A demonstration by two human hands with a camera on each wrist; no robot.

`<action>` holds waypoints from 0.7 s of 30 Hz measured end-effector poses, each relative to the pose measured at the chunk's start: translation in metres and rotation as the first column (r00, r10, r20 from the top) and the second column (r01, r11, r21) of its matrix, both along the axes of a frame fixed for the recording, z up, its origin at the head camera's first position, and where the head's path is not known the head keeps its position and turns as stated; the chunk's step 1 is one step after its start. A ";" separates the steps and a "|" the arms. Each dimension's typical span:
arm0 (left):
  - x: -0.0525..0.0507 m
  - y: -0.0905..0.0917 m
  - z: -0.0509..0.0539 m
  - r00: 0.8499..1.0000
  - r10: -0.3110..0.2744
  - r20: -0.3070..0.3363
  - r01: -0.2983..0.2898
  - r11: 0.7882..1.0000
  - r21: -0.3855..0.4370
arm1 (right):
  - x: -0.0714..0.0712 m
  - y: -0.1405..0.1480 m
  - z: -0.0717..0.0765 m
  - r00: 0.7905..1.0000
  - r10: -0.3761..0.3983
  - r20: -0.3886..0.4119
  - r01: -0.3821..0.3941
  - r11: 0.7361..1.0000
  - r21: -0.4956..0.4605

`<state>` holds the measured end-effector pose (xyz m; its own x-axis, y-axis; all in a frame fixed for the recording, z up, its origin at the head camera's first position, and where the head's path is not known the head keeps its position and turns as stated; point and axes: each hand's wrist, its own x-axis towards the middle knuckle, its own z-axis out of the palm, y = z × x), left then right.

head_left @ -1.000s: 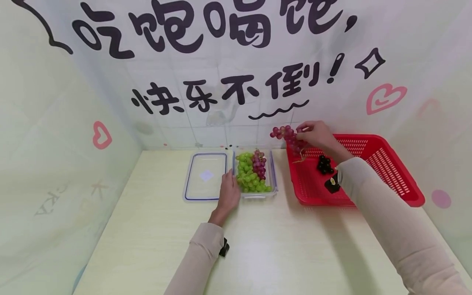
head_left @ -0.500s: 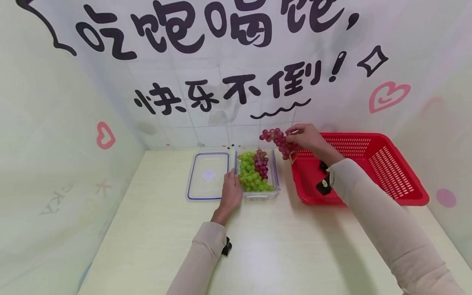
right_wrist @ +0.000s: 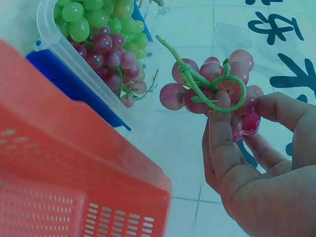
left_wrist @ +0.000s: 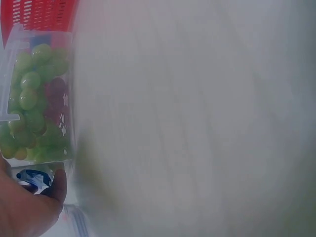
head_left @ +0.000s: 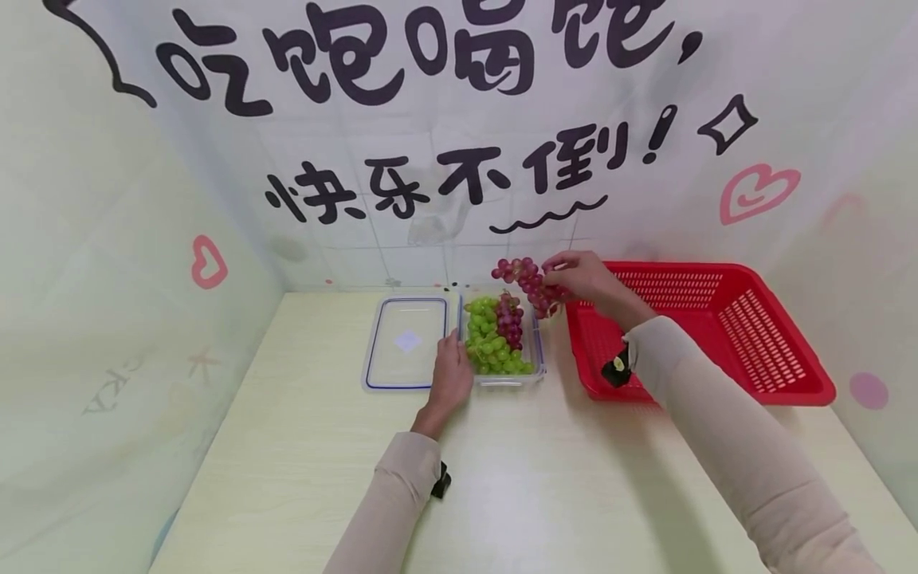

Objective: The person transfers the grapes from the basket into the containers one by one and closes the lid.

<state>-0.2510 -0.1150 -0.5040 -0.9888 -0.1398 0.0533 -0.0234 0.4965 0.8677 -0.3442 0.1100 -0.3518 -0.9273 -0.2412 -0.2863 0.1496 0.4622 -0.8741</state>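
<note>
My right hand (head_left: pixel 579 279) holds a bunch of red grapes (head_left: pixel 525 279) just above the back right corner of a clear plastic food container (head_left: pixel 508 381). In the right wrist view, the fingers and thumb pinch the bunch of red grapes (right_wrist: pixel 242 64), and its green stem curls towards the camera. Inside the container lie green grapes (head_left: pixel 495 347) and another red bunch (head_left: pixel 510 319). My left hand (head_left: pixel 452 373) rests along the container's left side. In the left wrist view, a blue-and-white piece (left_wrist: pixel 34 177) shows between the left hand and the container wall.
A clear lid (head_left: pixel 403 367) with a blue seal lies flat left of the container. To the right stands a red perforated basket (head_left: pixel 760 335), partly behind the right forearm. A printed cloth wall (head_left: pixel 459 215) closes off the back of the table (head_left: pixel 502 478).
My right hand has carried the red grapes leftwards, from over the basket's left edge to the container's back right corner. The left hand stays at the container's side.
</note>
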 end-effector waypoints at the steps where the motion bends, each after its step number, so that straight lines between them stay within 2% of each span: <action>1: 0.000 0.000 0.000 1.000 -0.001 -0.003 0.001 1.000 0.004 | 0.001 -0.001 -0.001 1.000 0.005 0.005 -0.005 1.000 -0.008; 14: -0.001 0.000 -0.001 1.000 -0.008 -0.008 0.008 1.000 -0.010 | 0.006 -0.014 -0.011 0.997 0.064 0.039 -0.062 0.997 -0.056; 21: 0.000 -0.001 -0.001 1.000 -0.012 -0.004 0.012 1.000 -0.006 | 0.007 -0.022 -0.016 0.996 0.053 0.076 -0.050 0.998 -0.037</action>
